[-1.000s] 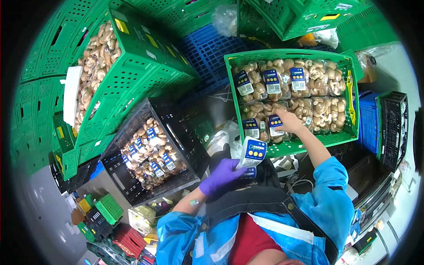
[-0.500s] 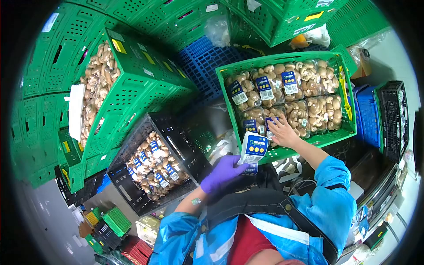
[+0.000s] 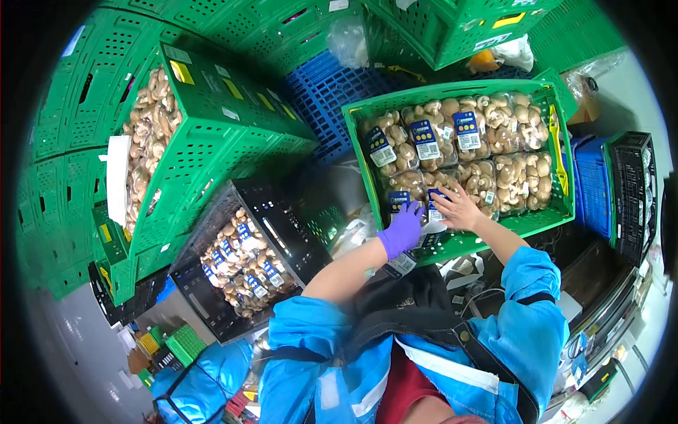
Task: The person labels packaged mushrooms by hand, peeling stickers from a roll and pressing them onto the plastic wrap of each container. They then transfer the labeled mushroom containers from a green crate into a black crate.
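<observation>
Gloved left hand [image 3: 401, 232] has moved from over the apron [image 3: 413, 293] to beside the right hand [image 3: 459, 210], over the second pack [image 3: 439, 177] from the left along the crate's [image 3: 537, 221] near edge. Spread right fingers seem to steady its label [image 3: 433, 213]; whether the left fingers grip the strip [image 3: 401, 265] below, I cannot tell. Far-row blue labels [image 3: 467, 129] bear yellow dots, their writing too small to read.

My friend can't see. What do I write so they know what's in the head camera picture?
A person's bare right hand and purple-gloved left hand are close together over packs of mushrooms in a green crate. Some packs have blue labels. A black crate to the left holds more.
</observation>
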`<act>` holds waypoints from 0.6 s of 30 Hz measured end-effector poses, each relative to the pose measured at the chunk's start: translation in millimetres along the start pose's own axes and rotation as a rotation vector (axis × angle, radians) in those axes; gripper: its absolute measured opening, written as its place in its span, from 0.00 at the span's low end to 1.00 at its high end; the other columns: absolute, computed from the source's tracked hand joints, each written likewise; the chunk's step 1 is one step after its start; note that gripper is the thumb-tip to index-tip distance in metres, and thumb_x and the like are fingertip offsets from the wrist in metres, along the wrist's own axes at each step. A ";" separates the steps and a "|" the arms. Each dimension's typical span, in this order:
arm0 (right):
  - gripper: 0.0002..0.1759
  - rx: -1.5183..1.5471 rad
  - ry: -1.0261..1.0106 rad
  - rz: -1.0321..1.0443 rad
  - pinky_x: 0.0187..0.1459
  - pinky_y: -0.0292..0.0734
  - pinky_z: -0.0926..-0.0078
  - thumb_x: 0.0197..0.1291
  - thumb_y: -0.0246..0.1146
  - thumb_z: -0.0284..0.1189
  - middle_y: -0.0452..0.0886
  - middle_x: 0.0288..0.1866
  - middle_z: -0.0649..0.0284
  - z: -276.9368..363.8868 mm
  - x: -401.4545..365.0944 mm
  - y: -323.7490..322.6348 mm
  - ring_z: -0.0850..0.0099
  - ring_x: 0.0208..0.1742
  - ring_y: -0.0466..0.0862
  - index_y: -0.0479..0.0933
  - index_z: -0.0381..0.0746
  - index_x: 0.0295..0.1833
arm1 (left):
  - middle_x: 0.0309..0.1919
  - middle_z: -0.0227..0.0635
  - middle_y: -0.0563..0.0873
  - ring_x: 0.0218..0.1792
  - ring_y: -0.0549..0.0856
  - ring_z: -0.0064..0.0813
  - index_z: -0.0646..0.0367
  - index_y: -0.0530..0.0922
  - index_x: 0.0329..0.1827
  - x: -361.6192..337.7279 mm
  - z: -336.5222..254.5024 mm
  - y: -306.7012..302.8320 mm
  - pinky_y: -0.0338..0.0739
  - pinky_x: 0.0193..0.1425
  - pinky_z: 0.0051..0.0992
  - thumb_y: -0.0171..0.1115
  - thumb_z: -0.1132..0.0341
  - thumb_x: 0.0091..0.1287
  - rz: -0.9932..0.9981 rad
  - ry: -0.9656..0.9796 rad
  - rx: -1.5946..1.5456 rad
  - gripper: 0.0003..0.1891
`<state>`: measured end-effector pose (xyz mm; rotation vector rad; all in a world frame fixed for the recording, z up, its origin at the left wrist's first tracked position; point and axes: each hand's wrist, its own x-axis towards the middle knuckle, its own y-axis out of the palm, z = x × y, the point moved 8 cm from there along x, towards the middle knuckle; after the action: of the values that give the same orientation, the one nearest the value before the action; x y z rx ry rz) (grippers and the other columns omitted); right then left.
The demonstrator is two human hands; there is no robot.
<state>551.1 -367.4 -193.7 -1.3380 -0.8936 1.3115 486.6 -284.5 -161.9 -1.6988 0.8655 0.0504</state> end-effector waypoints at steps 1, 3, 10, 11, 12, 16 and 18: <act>0.31 -0.038 -0.011 -0.017 0.69 0.44 0.38 0.58 0.52 0.55 0.60 0.71 0.67 0.6 -0.3 1.5 0.65 0.73 0.56 0.72 0.45 0.58 | 0.64 0.48 0.68 0.67 0.62 0.53 0.61 0.82 0.47 -0.9 -0.5 5.3 0.57 0.68 0.50 0.60 0.64 0.53 -0.022 -0.040 0.013 0.19; 0.31 0.015 -0.007 -0.052 0.68 0.45 0.38 0.58 0.51 0.55 0.61 0.71 0.67 1.9 2.0 2.0 0.65 0.72 0.57 0.73 0.45 0.58 | 0.64 0.49 0.68 0.67 0.61 0.54 0.61 0.82 0.47 -3.1 1.2 13.4 0.58 0.67 0.50 0.60 0.65 0.52 -0.043 -0.084 0.031 0.19; 0.32 0.105 0.006 -0.135 0.65 0.49 0.36 0.54 0.56 0.55 0.63 0.69 0.65 2.0 5.2 -9.9 0.63 0.71 0.59 0.73 0.43 0.55 | 0.63 0.54 0.68 0.67 0.62 0.56 0.64 0.82 0.45 -14.0 6.5 7.7 0.61 0.66 0.49 0.63 0.65 0.49 -0.063 -0.030 -0.043 0.20; 0.33 0.125 0.025 -0.074 0.65 0.50 0.35 0.51 0.59 0.55 0.64 0.68 0.63 2.2 8.4 -14.0 0.61 0.70 0.59 0.73 0.42 0.55 | 0.63 0.54 0.68 0.66 0.62 0.56 0.65 0.82 0.45 -13.2 5.0 5.9 0.61 0.66 0.49 0.63 0.65 0.49 -0.087 -0.020 0.017 0.20; 0.33 0.128 0.019 -0.068 0.65 0.50 0.35 0.51 0.59 0.55 0.64 0.68 0.63 7.0 12.0 -20.4 0.61 0.70 0.59 0.73 0.42 0.55 | 0.63 0.54 0.68 0.66 0.62 0.56 0.65 0.82 0.45 -11.8 4.5 6.3 0.61 0.66 0.49 0.63 0.65 0.49 -0.087 -0.024 0.008 0.20; 0.41 0.159 0.168 0.069 0.64 0.49 0.32 0.39 0.68 0.52 0.66 0.62 0.58 10.3 25.6 -28.9 0.56 0.67 0.60 0.70 0.42 0.58 | 0.63 0.57 0.67 0.65 0.62 0.59 0.66 0.82 0.44 -8.3 7.9 5.3 0.60 0.66 0.49 0.63 0.64 0.48 -0.087 -0.050 -0.007 0.20; 0.42 0.172 0.201 0.012 0.64 0.48 0.31 0.38 0.68 0.50 0.67 0.59 0.58 9.5 26.2 -31.9 0.57 0.67 0.61 0.68 0.44 0.61 | 0.62 0.58 0.67 0.65 0.62 0.60 0.67 0.82 0.44 -8.9 8.0 11.1 0.59 0.67 0.49 0.62 0.65 0.48 -0.082 -0.049 -0.004 0.20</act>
<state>549.8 -334.0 -167.8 -1.3142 -0.6217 1.2103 477.0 -273.7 -169.5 -1.7287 0.7594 0.0378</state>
